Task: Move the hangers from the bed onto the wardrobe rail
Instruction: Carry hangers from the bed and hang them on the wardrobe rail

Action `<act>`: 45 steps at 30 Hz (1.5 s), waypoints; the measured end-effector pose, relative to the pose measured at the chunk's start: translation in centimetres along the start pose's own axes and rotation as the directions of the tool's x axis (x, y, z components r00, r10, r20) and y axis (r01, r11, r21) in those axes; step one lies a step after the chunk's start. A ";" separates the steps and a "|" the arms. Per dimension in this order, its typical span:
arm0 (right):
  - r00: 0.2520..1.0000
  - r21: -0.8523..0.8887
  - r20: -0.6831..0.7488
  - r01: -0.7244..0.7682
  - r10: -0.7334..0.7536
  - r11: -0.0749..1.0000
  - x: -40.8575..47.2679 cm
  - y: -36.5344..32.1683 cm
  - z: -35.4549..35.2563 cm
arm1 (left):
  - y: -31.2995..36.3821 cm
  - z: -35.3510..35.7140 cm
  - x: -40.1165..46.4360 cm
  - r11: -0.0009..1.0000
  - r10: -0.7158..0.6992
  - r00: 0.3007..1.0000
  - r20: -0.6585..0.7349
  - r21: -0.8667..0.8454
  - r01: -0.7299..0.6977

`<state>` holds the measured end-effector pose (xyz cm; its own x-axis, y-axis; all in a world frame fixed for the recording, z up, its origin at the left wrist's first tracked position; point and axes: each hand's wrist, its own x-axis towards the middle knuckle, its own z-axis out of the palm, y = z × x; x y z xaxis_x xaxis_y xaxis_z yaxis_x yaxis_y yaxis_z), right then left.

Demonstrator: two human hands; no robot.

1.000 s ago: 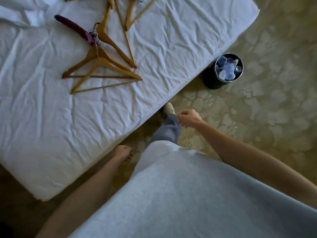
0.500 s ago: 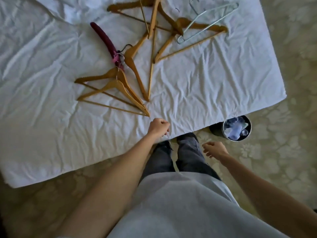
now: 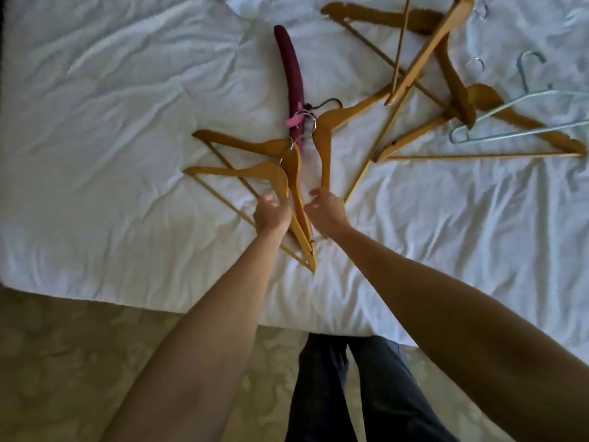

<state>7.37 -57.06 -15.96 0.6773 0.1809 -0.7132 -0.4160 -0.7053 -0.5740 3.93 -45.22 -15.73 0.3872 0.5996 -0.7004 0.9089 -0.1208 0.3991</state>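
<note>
Nearest to us, at the centre of the frame, our left hand (image 3: 273, 215) and right hand (image 3: 325, 212) reached over the near edge of the bed (image 3: 95, 218), fingers loosely curled and a little apart, holding nothing that we could see; the left fingertips sat right at the shoulder of the closest wooden hangers (image 3: 274, 177), though we could not tell whether they touched. Those two hangers lay stacked and overlapping, just left of centre. We judged them stiff, light and smooth, best taken at the neck below the hook or round a shoulder arm, not by the thin lower bar. Just beyond lay a padded maroon hanger (image 3: 290, 81), soft to squeeze, its hook tangled among the others. Farther off, at the upper right, more wooden hangers (image 3: 446, 74) crossed one another, with a pale wire hanger (image 3: 516, 122) that would likely bend and snag.
</note>
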 end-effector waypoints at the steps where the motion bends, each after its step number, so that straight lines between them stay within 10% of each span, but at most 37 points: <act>1: 1.000 -0.007 -0.014 0.015 -0.015 1.000 1.4 -0.2 0.8 | 0.1 0.6 1.3 0.999 -0.016 0.999 0.035 -0.031 0.017; 13: 0.985 0.006 0.131 0.109 -0.109 0.994 1.8 -0.6 3.7 | -1.5 0.0 2.1 0.982 0.016 1.000 -0.020 -0.187 -0.020; 29: 0.917 0.081 -0.034 0.399 -0.397 0.913 -21.4 -8.2 -6.4 | -0.9 -12.9 -21.4 0.875 0.089 0.982 -0.164 -0.459 -0.156; 45: 0.660 -0.077 0.459 0.697 -0.595 0.713 -32.9 -12.3 6.2 | -17.6 -22.6 -32.7 0.642 -0.112 0.949 -0.294 -0.750 -0.157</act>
<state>-13.60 -50.10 12.08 0.4160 0.8537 -0.3133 0.2219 -0.4295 -0.8754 -28.24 -44.82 13.55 0.2202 0.8152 -0.5356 0.4069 0.4223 0.8100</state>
